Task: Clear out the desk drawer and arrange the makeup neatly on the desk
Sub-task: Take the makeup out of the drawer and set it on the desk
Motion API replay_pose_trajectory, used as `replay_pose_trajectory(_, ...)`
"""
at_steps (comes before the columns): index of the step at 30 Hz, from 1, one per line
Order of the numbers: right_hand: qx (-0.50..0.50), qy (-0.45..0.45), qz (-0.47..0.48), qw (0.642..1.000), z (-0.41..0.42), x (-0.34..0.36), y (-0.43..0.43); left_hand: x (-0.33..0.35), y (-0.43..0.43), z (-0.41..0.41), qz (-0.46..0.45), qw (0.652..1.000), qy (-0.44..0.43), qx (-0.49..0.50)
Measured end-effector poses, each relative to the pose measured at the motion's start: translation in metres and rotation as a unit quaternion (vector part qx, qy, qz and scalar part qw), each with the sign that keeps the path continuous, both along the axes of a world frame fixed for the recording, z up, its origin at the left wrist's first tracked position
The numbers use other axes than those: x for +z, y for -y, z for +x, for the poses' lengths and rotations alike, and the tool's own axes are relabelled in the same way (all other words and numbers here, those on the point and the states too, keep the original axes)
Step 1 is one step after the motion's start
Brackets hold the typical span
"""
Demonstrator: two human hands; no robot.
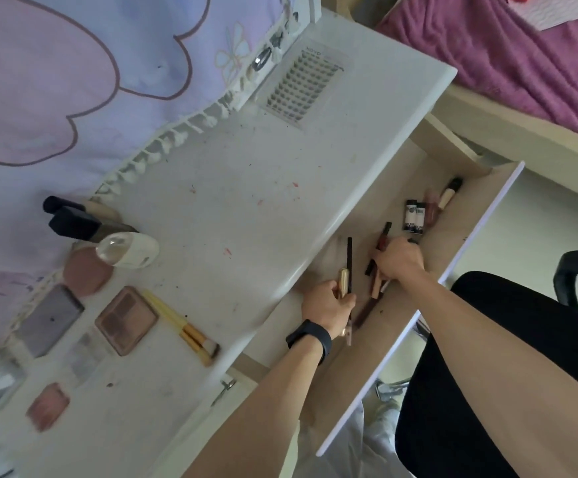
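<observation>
- The desk (246, 201) is looking hard, smooth and white.
- The wooden drawer (449, 236) is standing open, holding the makeup.
- The left hand (329, 307) is curling round a gold tube (343, 281) and a black pencil (349, 260).
- The right hand (399, 258) is gripping thin sticks (382, 238) in the drawer.
- These are probably light, stiff and slippery, so gripping their middles is safest.
</observation>
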State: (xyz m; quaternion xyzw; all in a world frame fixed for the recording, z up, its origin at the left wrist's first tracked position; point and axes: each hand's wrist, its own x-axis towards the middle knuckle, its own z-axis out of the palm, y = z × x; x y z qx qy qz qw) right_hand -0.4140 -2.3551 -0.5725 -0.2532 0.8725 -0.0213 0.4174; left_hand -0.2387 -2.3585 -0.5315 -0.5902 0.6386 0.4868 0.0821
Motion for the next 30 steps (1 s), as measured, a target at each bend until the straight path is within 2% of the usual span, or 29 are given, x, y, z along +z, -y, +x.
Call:
replay_pose_trajectory(6,-0.093,-0.006,-0.097,0.991,0.010,-0.001,-0.013,0.001,-0.008,0.018,-0.012,1.000,-0.011,0.025)
replay_pose_trajectory(12,-0.096,0.000,-0.193,0.976,0.012,0.034,-0.029,0.018,-0.022,0.027,-0.001,0.994,-0.074,0.083)
replay_pose_trajectory(16,-0.147,0.035,-0.251,0.956,0.011,0.065,-0.054,0.035,-0.029,0.035,0.000,0.990,-0.099,0.105)
replay_pose_trajectory(20,-0.264,0.161,-0.313,0.898,0.017,0.092,-0.074,0.062,-0.030,0.044,0.006,0.978,-0.146,0.152)
replay_pose_trajectory(23,-0.282,0.271,-0.319,0.863,0.031,0.112,-0.081,0.087,-0.021,0.053,0.030,0.962,-0.193,0.193)
replay_pose_trajectory(26,-0.297,0.382,-0.307,0.819,0.054,0.131,-0.070,0.111,-0.003,0.066,0.057,0.957,-0.216,0.188)
replay_pose_trajectory(28,-0.311,0.430,-0.294,0.795,0.066,0.139,-0.054,0.123,0.013,0.071,0.084,0.954,-0.229,0.175)
replay_pose_trajectory(30,-0.306,0.450,-0.289,0.788,0.078,0.143,-0.033,0.131,0.030,0.076,0.110,0.947,-0.245,0.176)
